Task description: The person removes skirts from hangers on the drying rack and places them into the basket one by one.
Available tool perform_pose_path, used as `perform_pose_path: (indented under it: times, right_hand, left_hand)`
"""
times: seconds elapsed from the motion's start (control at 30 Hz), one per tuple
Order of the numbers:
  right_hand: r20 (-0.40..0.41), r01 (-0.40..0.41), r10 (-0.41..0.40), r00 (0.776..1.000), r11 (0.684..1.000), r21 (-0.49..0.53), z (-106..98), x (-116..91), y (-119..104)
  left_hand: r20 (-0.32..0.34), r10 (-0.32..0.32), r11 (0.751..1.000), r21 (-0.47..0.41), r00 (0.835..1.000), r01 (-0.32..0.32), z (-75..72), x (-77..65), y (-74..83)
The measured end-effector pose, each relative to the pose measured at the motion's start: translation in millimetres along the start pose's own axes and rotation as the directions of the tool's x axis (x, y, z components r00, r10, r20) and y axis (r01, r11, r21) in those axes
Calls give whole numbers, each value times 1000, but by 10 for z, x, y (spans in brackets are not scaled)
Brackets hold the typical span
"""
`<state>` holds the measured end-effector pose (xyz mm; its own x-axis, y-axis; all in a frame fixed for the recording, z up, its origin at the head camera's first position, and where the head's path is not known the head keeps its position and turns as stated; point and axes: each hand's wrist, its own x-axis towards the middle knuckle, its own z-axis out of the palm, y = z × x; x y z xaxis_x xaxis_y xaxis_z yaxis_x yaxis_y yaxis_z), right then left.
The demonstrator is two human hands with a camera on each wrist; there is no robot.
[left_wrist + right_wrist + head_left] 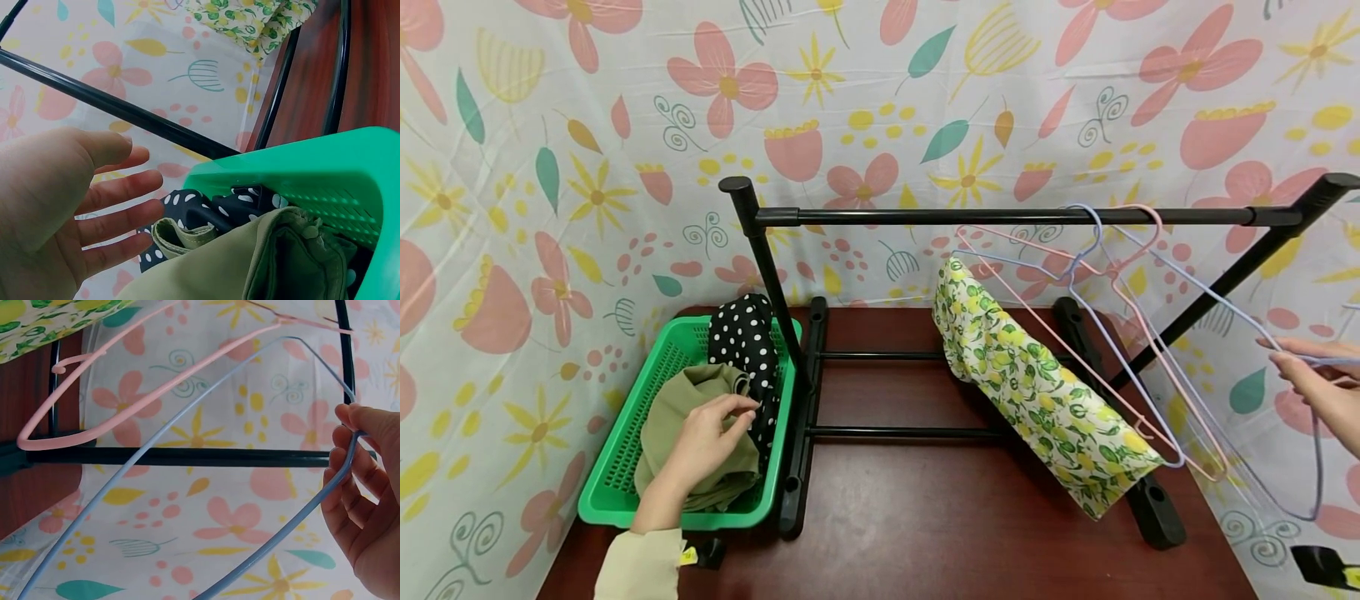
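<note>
- Landmark: black rack (925, 217), its long feet on the table (940, 517), presumably spread that way for steadiness.
- Right hand (1318, 383): grasping a pale blue hanger (275, 532) between thumb and fingers, off the rack's right end. Held at a bend, likely so the rest of the frame stays exposed. Hook hard to make out.
- Left hand (707, 437): released, fingers loosely extended over the olive garment (681, 400); contact with fabric, cannot tell.
- Olive garment: bundled in the green basket (737, 520), just left of the rack, polka-dot cloth (748, 329) beside it. Basket walls appear to keep both together.
- Rack's rail, right of centre: second blue hanger (1099, 227) hooked on, lemon-print cloth (1037, 383) folded over its lower bar; rail apparently takes the weight.
- Pink hanger (50, 444): bare, on the same rail.
</note>
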<state>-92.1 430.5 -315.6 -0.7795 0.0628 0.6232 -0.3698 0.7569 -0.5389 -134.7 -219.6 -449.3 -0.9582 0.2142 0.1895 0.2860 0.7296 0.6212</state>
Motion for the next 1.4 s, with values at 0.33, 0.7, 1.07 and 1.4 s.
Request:
perform_pose_path:
  times: [0.33, 0.7, 1.07, 1.4]
  right_hand:
    - [-19, 79, -82, 996, 989, -121, 105, 168, -39]
    - [62, 105, -90, 994, 938, -331, 182, 407, -115]
    - [235, 67, 76, 969, 835, -547, 221, 630, -253]
    - [290, 160, -7, 957, 847, -507, 368, 828, -259]
  left_hand:
    - [-27, 1, 999, -36, 1000, -2, 29, 13, 33]
    - [-120, 23, 998, -54, 993, -30, 164, 31, 81]
    - [-243, 43, 994, -85, 969, -66, 263, 127, 101]
    - [-261, 7, 989, -142, 965, -45, 341, 217, 137]
